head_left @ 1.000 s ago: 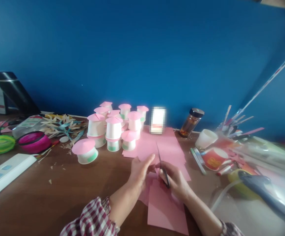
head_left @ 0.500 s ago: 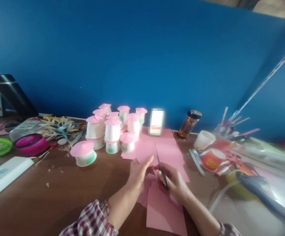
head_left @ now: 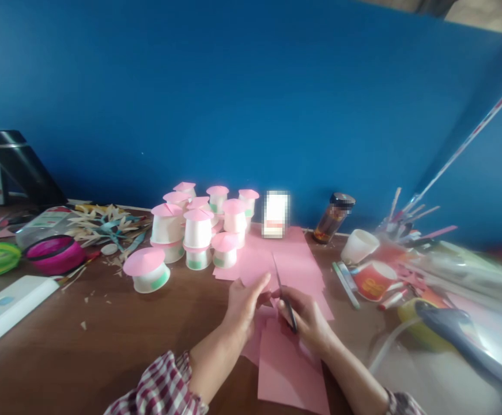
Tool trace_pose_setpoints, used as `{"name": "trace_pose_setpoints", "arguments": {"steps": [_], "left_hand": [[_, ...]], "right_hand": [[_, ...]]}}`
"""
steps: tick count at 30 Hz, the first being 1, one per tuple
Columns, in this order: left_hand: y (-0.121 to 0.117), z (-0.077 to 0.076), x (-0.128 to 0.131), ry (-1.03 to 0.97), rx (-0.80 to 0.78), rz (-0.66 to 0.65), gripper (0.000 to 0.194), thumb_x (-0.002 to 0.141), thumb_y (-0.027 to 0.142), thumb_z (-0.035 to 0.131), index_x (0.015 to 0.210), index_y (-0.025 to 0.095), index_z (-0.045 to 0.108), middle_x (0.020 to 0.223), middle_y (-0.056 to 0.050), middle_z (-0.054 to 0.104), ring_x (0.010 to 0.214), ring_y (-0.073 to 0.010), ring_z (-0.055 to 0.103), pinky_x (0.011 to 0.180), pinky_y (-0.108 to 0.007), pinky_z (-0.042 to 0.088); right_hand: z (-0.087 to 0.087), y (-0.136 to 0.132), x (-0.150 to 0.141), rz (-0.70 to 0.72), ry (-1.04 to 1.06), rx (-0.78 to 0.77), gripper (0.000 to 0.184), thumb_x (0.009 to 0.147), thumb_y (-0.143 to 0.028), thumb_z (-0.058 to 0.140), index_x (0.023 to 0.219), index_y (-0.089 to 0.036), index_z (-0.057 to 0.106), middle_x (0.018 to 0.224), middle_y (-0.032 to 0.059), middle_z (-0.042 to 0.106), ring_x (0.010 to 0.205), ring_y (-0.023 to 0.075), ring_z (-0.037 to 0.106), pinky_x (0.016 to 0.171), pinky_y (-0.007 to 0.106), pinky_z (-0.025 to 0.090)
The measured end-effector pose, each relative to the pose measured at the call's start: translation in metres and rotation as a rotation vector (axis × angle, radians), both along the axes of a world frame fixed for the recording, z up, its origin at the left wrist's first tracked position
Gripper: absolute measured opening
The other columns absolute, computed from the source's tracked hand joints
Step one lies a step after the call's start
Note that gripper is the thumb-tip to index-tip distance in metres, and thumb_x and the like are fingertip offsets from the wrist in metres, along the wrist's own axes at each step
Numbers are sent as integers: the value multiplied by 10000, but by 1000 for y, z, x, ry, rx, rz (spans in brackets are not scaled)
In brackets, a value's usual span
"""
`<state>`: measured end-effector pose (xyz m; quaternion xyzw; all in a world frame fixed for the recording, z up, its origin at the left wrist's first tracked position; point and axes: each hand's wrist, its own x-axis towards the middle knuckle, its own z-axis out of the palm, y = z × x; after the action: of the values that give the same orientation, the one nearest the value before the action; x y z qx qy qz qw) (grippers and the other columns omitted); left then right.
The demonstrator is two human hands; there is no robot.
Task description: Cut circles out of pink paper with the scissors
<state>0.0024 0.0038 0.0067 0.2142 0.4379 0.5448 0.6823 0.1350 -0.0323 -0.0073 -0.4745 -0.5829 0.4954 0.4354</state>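
Black-handled scissors [head_left: 289, 308] are held in my right hand [head_left: 309, 320], its fingers closed round the handles. The blades point away from me, over pink paper. My left hand [head_left: 242, 308] is just to the left, thumb stretched forward and fingers curled on a small piece of pink paper [head_left: 272, 302]; its fingertips are partly hidden. Below both hands lie cut pink sheets [head_left: 294, 369]. Larger pink sheets [head_left: 285, 251] are spread behind them. White paper cups with pink cone tops [head_left: 199, 227] stand grouped at the left, some stacked, and one such cup [head_left: 150, 271] sits apart in front.
A blurred-out bright object [head_left: 276, 214] and a dark-lidded jar [head_left: 335, 218] stand by the blue wall. At right are a white cup [head_left: 359, 246], a red cup [head_left: 375, 280] and markers [head_left: 346, 285]. Left lie a power strip [head_left: 12, 308] and a magenta container [head_left: 55, 253].
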Motion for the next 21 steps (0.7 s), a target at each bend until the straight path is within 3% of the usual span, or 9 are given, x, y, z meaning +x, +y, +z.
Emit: {"name": "trace_pose_setpoints", "arguments": {"steps": [13, 21], "left_hand": [[0, -2, -1, -7, 2, 16, 329, 561, 279, 815, 715, 138, 561, 563, 15, 556, 490, -120, 572, 485, -238, 493], [-2, 6, 0, 4, -3, 19, 303, 594, 272, 787, 790, 130, 605, 580, 0, 600, 479, -138, 590, 471, -255, 499]], "right_hand": [[6, -2, 0, -17, -36, -8, 347, 841, -444, 584, 973, -123, 596, 508, -53, 457, 419, 85, 412, 404, 206, 347], [9, -2, -2, -13, -37, -45, 347, 820, -459, 603, 934, -132, 585, 510, -53, 449, 431, 93, 401, 418, 219, 343]]}}
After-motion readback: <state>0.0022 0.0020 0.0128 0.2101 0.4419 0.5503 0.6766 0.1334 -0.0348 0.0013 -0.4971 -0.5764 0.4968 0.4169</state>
